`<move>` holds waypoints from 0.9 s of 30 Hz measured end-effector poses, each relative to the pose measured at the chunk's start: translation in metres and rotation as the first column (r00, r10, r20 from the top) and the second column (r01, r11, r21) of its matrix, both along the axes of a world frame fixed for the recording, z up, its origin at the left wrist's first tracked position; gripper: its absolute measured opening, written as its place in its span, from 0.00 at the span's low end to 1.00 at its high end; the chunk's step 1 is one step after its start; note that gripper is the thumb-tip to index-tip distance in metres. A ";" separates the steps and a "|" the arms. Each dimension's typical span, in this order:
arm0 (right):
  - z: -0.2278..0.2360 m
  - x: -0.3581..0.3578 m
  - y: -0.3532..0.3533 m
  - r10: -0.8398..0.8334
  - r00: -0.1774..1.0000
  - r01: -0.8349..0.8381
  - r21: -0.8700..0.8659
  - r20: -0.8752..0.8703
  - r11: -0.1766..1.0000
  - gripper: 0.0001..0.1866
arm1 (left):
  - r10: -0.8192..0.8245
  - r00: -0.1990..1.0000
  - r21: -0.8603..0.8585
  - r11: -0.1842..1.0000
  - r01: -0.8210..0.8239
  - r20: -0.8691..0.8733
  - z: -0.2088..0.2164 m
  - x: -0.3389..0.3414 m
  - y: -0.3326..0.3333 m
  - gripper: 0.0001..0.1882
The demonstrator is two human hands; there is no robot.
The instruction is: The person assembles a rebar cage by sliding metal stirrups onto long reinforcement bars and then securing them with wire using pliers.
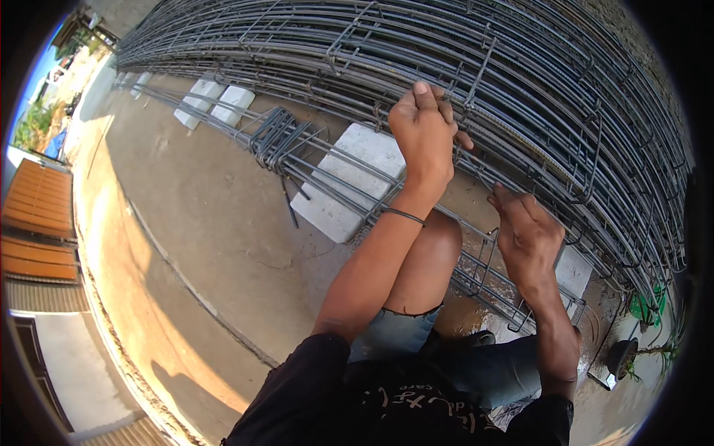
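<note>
My left hand (pixel 425 137) is closed at the front edge of a big stack of steel rebar cages (pixel 513 97), its thumb up and its fingers curled by the bars. Lower and to the right, my right hand (pixel 529 232) has its fingers bent together in a pinch beside the stack. A thin dark strand seems to lie near its fingertips; whatever either hand holds is too small to name. Beneath both hands runs a narrower set of long bars (pixel 346 199), with a bunch of square stirrups (pixel 279 140) gathered on it to the left. A thin dark band (pixel 403 216) circles my left wrist.
A large pale block (pixel 349 178) lies under the narrow bars, with smaller pale blocks (pixel 233 105) farther left. My bent knee (pixel 428 260) is close to the bars. A potted plant (pixel 623 357) stands at the right, and orange panels (pixel 39 197) line the far left.
</note>
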State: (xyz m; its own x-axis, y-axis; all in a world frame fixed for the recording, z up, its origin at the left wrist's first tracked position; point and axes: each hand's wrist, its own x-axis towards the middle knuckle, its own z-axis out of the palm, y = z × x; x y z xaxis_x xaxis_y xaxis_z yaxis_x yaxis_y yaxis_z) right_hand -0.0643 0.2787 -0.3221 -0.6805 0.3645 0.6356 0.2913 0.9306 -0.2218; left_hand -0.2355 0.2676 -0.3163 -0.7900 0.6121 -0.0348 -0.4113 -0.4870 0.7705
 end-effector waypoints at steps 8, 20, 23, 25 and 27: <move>-0.011 -0.022 0.030 0.268 0.945 -0.257 -0.082 0.188 0.963 0.24 | -0.037 0.912 0.164 0.986 -0.034 0.409 -0.045 -0.046 -0.035 0.12; -0.045 -0.015 0.075 0.222 0.884 0.122 -0.661 0.411 0.740 0.14 | -0.043 0.929 -0.923 0.143 -0.358 -0.367 -0.323 -0.274 -0.216 0.17; -0.044 -0.016 0.077 0.234 0.849 0.172 -0.666 0.474 0.725 0.15 | -0.124 0.778 -0.785 0.026 -0.619 -0.617 -0.347 -0.285 -0.203 0.17; -0.037 -0.022 0.073 0.244 0.825 0.194 -0.661 0.510 0.725 0.14 | -0.087 0.745 -0.745 -0.041 -0.666 -0.662 -0.344 -0.291 -0.218 0.16; -0.021 -0.014 0.078 0.254 0.806 0.211 -0.660 0.535 0.721 0.15 | 0.007 0.776 -0.773 -0.093 -0.628 -0.631 -0.312 -0.313 -0.271 0.14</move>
State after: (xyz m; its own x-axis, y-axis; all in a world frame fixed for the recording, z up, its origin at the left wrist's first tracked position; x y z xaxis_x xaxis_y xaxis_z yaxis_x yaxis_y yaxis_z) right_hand -0.0786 0.3565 -0.3433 -0.8233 0.4996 -0.2694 0.5536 0.6019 -0.5755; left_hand -0.5488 -0.0029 -0.6282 -0.9948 -0.0976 0.0282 -0.0629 0.8095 0.5837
